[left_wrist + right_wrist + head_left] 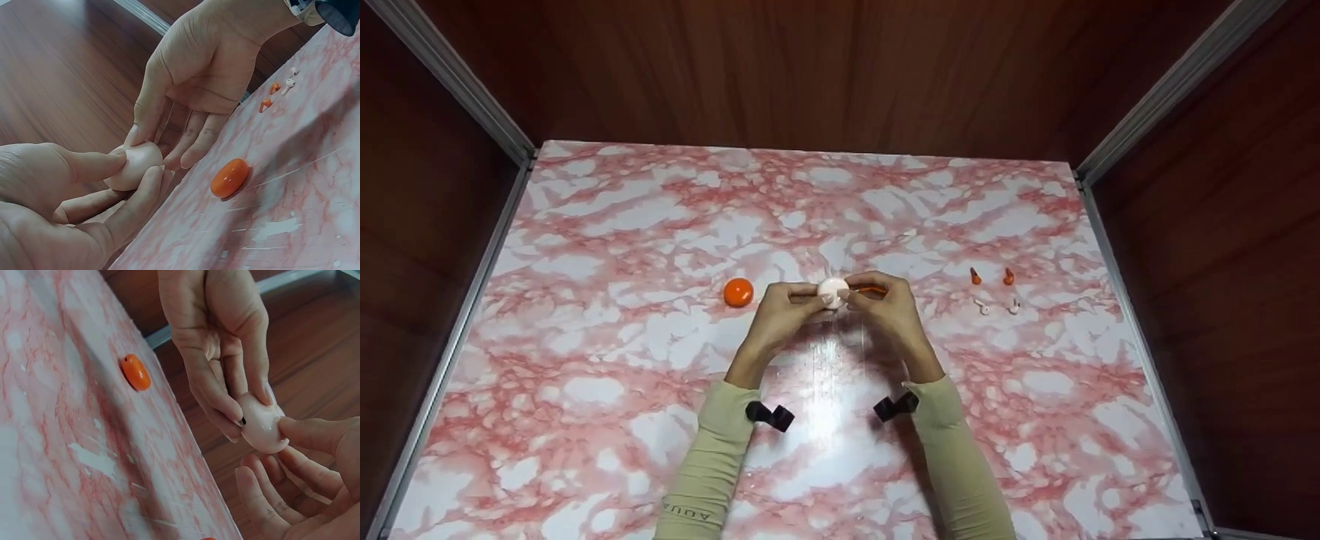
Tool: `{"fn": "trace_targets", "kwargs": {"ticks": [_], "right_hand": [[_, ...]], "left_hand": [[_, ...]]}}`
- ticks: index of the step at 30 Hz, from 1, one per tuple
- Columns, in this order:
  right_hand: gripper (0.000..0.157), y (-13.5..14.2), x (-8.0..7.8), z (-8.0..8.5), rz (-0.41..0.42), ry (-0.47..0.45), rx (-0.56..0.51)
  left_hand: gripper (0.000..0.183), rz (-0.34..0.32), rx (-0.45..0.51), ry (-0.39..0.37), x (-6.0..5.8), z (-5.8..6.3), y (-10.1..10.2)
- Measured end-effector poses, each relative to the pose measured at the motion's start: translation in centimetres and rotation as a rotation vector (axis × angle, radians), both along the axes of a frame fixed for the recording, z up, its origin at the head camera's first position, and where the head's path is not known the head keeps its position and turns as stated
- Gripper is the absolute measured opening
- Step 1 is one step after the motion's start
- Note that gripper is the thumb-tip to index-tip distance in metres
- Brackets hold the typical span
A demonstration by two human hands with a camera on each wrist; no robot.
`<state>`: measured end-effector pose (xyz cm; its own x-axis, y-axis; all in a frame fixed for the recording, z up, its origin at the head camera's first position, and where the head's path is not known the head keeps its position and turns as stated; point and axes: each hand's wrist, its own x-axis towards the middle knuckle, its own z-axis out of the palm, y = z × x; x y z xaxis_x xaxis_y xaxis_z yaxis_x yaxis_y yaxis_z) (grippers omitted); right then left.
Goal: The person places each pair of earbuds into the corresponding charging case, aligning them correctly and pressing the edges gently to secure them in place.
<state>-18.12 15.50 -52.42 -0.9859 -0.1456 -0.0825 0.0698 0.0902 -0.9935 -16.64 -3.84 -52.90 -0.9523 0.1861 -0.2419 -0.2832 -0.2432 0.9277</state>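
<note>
A small rounded white earbud case [832, 291] is held up off the table between both hands. My left hand [781, 309] grips it from the left, thumb on top and fingers beneath. From the other side my right hand [889, 304] pinches it with thumb and fingertips. In the right wrist view the white case [263, 424] looks glossy; fingers cover parts of its rim. One orange earbud case [738, 292] lies left of the left hand. Another orange case [230, 179] lies on the table below the right hand, mostly hidden by it in the head view.
Two orange earbuds [976, 277] lie to the right, with two white earbuds [982, 307] in front of them. The table [660, 450] has a red-and-white marbled top. Dark wood-look panels [780, 75] stand around its back and sides.
</note>
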Motion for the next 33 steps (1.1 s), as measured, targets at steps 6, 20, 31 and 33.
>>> {"fn": "trace_targets", "kwargs": {"ticks": [6, 20, 31, 33], "right_hand": [[0.027, 0.13, -0.03, 0.04, 0.028, -0.019, 0.02], [0.023, 0.13, -0.03, 0.36, 0.014, 0.049, 0.022], [0.023, -0.4, 0.07, 0.73, -0.036, -0.018, -0.068], [0.023, -0.43, 0.07, 0.81, -0.037, -0.028, -0.094]], "left_hand": [[0.028, -0.014, -0.064, 0.033, 0.14, -0.05, 0.13], [0.032, -0.029, -0.044, 0.083, 0.41, 0.11, -0.02], [0.034, -0.034, -0.091, 0.087, 0.44, 0.26, -0.25], [0.034, -0.041, -0.094, 0.086, 0.45, 0.3, -0.26]]}}
